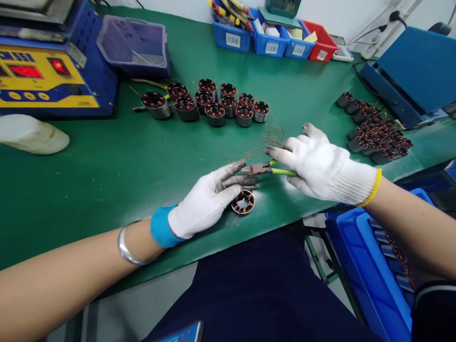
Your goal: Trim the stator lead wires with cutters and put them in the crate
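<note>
My left hand [210, 199], in a white glove with a blue cuff, rests on the green table [107, 171] and steadies a small wound stator [243, 202] that stands under its fingers. My right hand [320, 164], in a white glove with a yellow cuff, is closed on green-handled cutting pliers [267, 168]. The plier jaws point left and meet my left fingertips just above the stator. Thin copper wire ends [274, 137] lie scattered on the mat behind the pliers.
Several stators stand in a cluster [213, 102] at the table's middle back, and another pile [377, 130] lies at the right. A blue and yellow machine [46, 71] and a purple box [133, 45] stand back left. Blue and red bins [274, 35] line the far edge. A blue crate [374, 266] sits beside my right knee.
</note>
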`<state>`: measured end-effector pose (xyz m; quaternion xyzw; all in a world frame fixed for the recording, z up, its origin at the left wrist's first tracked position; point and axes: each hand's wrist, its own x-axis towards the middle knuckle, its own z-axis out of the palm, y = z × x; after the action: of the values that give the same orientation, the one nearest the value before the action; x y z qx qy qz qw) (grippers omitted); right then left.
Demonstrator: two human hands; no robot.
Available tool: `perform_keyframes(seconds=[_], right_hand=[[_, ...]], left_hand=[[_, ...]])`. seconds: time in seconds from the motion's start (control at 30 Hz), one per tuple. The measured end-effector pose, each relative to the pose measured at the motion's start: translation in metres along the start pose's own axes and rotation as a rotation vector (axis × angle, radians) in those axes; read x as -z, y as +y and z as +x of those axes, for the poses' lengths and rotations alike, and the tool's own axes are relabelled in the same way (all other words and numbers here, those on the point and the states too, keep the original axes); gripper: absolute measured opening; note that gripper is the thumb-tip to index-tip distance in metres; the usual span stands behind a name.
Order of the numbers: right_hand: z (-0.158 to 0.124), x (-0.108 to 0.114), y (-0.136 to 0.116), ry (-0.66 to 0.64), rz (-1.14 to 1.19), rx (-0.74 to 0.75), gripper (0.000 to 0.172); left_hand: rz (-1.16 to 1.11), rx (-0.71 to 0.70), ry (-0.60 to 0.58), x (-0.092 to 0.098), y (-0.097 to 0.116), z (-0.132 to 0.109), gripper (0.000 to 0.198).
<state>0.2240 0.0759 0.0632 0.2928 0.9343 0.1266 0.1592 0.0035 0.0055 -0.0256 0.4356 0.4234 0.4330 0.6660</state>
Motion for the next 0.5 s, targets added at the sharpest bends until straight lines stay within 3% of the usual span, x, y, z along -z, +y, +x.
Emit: perform_keyframes(seconds=[0.23, 0.5], right_hand=[[0.014, 0.011, -0.005, 0.007, -0.07, 0.078, 0.062], [0.02, 0.009, -0.008, 0.022, -0.074, 0.111, 0.055]], left_hand=[[0.033, -0.029, -0.002, 0.001, -0.001, 0.0, 0.069], [0.014, -0.03, -0.006, 0.0, -0.003, 0.0, 0.069]])
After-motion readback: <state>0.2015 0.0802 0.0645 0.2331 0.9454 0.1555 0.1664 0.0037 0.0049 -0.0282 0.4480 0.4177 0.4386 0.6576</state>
